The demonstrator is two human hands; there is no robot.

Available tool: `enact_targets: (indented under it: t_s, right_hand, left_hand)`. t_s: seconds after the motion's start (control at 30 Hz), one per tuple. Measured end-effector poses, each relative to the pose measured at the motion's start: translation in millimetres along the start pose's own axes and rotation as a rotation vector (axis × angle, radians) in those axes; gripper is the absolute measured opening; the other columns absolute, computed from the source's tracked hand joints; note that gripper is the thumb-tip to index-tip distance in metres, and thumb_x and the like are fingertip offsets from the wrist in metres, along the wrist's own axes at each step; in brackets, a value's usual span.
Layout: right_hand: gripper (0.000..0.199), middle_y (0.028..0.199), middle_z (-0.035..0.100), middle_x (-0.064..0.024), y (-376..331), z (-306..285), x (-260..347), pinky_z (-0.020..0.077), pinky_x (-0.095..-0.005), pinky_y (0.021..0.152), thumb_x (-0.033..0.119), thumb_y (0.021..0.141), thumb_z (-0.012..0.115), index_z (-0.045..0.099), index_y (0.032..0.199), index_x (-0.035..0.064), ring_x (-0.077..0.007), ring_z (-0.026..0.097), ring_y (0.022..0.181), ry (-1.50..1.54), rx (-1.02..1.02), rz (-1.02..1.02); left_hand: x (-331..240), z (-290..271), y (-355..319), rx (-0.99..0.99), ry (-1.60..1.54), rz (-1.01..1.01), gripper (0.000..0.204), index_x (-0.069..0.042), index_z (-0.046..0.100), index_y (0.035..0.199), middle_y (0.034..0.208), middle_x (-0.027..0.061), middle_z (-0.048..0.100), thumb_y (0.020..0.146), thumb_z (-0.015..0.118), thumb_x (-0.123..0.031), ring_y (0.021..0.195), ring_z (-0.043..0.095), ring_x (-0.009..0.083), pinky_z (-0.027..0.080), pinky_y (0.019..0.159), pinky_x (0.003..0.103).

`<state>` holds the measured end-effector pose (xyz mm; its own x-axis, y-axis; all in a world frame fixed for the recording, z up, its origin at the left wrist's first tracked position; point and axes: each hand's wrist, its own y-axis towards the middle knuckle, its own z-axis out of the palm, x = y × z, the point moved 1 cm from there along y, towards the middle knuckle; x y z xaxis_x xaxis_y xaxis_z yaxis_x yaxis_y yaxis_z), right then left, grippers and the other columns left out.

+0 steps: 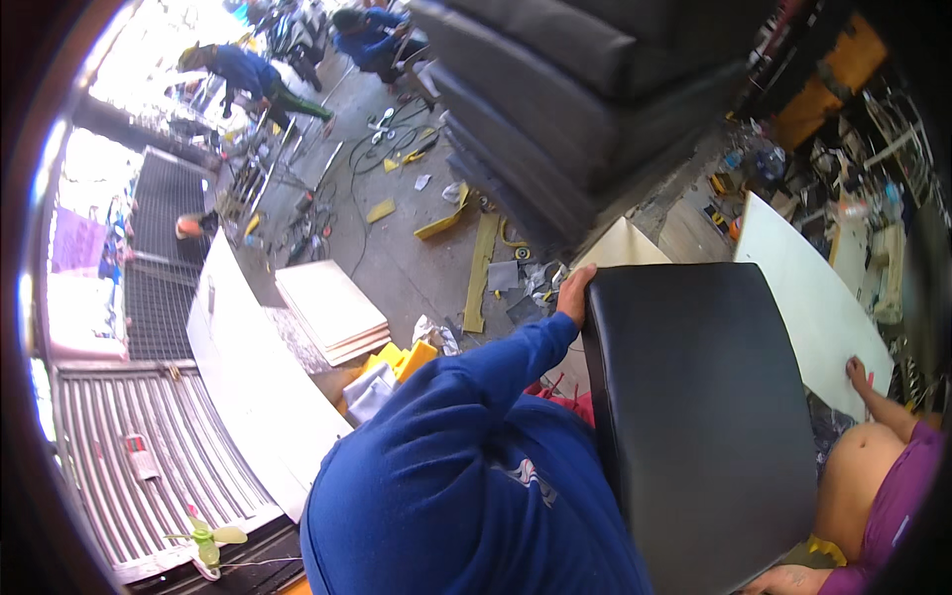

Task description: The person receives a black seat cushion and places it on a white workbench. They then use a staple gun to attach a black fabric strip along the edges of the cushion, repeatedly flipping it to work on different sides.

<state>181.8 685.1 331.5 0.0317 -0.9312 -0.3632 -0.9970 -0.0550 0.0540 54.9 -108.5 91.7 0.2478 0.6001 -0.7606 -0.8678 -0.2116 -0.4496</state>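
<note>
A large black padded panel [709, 397] with a smooth, leather-like cover stands tilted in front of my body, filling the lower right of the middle. My left hand [573, 295], at the end of a blue sleeve, is closed round its upper left edge. My right hand does not show; the panel and the frame's lower edge may hide it. Just beyond the panel rises a tall stack of black padded pieces [575, 99]. Beside the panel at the right, a person in purple [897, 496] has one hand on a white board [793, 288] and the other near the panel's lower corner.
A long white board [253, 367] leans at the left, by a slatted metal gate [169, 456] with a small green fan [205, 540]. Flat boards [332, 307] lie stacked nearby. Yellow offcuts [483, 273] and a hose [362, 178] litter the floor. Two people [238, 74] work far left.
</note>
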Motion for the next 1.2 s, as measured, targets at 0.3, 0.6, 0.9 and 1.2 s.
enact_targets:
  t_s: [0.3, 0.6, 0.9, 1.2]
  right_hand:
    - [0.047, 0.133, 0.060, -0.0058, -29.9, -73.9, 51.7, 0.0486, -0.0499, 0.096, 0.046, 0.098, 0.049, 0.059, 0.130, 0.0138, -0.0289, 0.059, 0.119, -0.296, -0.013, -0.312]
    - [0.047, 0.133, 0.061, -0.0054, 217.4, -48.1, 346.7, 0.0467, -0.0469, 0.099, 0.044, 0.100, 0.046, 0.059, 0.131, 0.0108, -0.0270, 0.058, 0.121, 0.050, -0.185, -0.711]
    - [0.051, 0.130, 0.061, -0.0052, 221.3, -172.8, 928.0, 0.0435, -0.0415, 0.101, 0.043, 0.103, 0.039, 0.058, 0.133, 0.0069, -0.0231, 0.055, 0.119, 1.292, 0.579, -0.772]
    - [0.055, 0.127, 0.062, -0.0051, 80.5, -237.9, 1293.3, 0.0403, -0.0361, 0.103, 0.043, 0.107, 0.032, 0.057, 0.135, 0.0030, -0.0193, 0.053, 0.117, 1.459, 1.526, -0.919]
  left_hand:
    - [-60.3, -208.4, -76.5, -0.481, 0.143, 0.030, 0.061, -0.001, 0.071, 0.107, 0.100, 0.0135, 0.071, 0.091, 0.057, -0.058, 0.092, 0.064, 0.0258, 0.047, 0.087, 0.035]
    - [-251.0, -397.7, -203.8, -1.101, 0.674, -0.056, 0.085, 0.004, 0.068, 0.116, 0.120, 0.0287, 0.065, 0.084, 0.052, -0.073, 0.120, 0.059, 0.0419, 0.044, 0.102, 0.044]
    - [-407.2, -502.4, -462.4, -1.544, 0.635, 0.611, 0.061, 0.003, 0.060, 0.134, 0.138, 0.0197, 0.060, 0.101, 0.052, -0.048, 0.132, 0.053, 0.0274, 0.037, 0.112, 0.034]
    - [-588.5, -613.9, -679.8, -2.092, 1.036, -0.502, 0.110, 0.004, 0.057, 0.134, 0.136, 0.0327, 0.055, 0.083, 0.029, -0.090, 0.134, 0.048, 0.0437, 0.036, 0.111, 0.044]
